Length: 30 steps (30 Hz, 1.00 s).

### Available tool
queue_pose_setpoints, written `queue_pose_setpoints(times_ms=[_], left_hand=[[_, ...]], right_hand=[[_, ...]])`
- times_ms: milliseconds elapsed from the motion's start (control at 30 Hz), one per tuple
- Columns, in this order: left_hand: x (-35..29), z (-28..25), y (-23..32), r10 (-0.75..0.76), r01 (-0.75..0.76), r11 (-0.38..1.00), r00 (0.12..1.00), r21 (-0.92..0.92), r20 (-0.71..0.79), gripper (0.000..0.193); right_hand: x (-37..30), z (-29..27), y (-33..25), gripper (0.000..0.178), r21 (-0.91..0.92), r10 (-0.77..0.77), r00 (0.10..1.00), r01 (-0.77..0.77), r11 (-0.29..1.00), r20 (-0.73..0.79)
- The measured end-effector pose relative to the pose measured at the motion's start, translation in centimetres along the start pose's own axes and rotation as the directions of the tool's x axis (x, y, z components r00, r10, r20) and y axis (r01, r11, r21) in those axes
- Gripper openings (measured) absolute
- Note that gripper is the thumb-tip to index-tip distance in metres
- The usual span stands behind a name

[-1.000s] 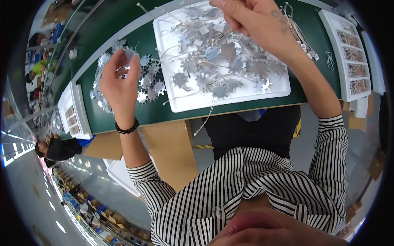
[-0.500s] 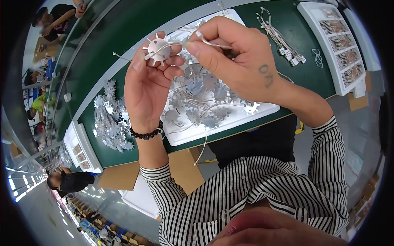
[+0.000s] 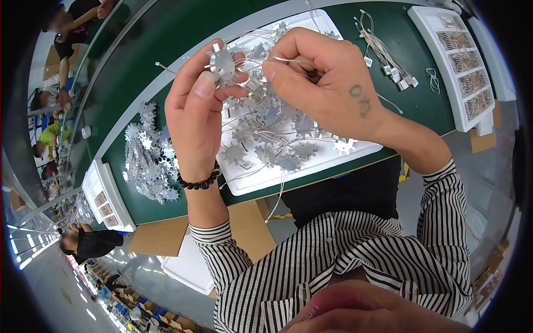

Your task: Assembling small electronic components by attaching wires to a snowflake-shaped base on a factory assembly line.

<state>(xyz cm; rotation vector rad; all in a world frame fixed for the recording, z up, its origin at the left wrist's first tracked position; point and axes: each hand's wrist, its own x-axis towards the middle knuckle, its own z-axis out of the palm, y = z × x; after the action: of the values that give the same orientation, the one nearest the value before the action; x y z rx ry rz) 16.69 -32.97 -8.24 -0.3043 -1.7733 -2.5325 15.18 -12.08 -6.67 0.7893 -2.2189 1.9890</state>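
My left hand [image 3: 195, 108] pinches a silver metal disc [image 3: 222, 62] between thumb and fingers, with short tabs sticking out round its rim. Thin white wires [image 3: 252, 62] run from the disc toward my right hand [image 3: 325, 83]. There my thumb and forefinger are closed on the wire, and the other fingers curl in behind. Below both hands, a white foam tray [image 3: 244, 186] carries a heap of similar tabbed discs [image 3: 269, 125] with wires attached. One wire dangles over the tray's near edge.
A pile of tabbed metal pieces [image 3: 147, 158] lies left on the green table [image 3: 383, 111]. A bundle of wires with white connectors [image 3: 388, 64] lies right of the tray. White partitioned trays [image 3: 455, 64] hold small parts at far right; another [image 3: 108, 197] stands at left.
The disc has turned in my left hand, from facing up to more edge-on, and my thumb has shifted onto it. My right hand has drawn slightly right with the wire.
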Motion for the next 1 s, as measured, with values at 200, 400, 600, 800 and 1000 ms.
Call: queue_pose_setpoints(times_ms=[200, 400, 600, 800, 1000], left_hand=[[-0.36, 0.07, 0.27, 0.045, -0.035, 0.991, 0.996, 0.129, -0.077, 0.043], [-0.05, 0.12, 0.30, 0.049, -0.032, 0.964, 0.997, 0.263, -0.058, 0.049], [-0.08, -0.01, 0.62, 0.034, -0.016, 0.975, 0.997, 0.222, -0.074, 0.051], [-0.11, -0.31, 0.65, 0.029, -0.019, 0.990, 0.997, 0.137, -0.072, 0.043], [-0.14, -0.55, 0.84, 0.038, -0.030, 0.979, 0.999, 0.201, -0.035, 0.044]], right_hand=[[0.01, 0.05, -0.04, 0.005, -0.017, 0.009, 1.000, -0.010, 1.000, -0.008], [-0.20, -0.12, 0.23, 0.005, -0.044, -0.051, 0.997, 0.054, 0.998, 0.061], [-0.22, 0.08, 0.29, 0.006, -0.015, -0.031, 0.995, 0.033, 0.999, 0.098], [-0.22, 0.28, 0.64, 0.006, -0.017, -0.033, 0.992, 0.035, 0.999, 0.125], [-0.17, 0.20, 0.50, 0.005, -0.024, -0.031, 0.997, 0.032, 0.999, 0.072]])
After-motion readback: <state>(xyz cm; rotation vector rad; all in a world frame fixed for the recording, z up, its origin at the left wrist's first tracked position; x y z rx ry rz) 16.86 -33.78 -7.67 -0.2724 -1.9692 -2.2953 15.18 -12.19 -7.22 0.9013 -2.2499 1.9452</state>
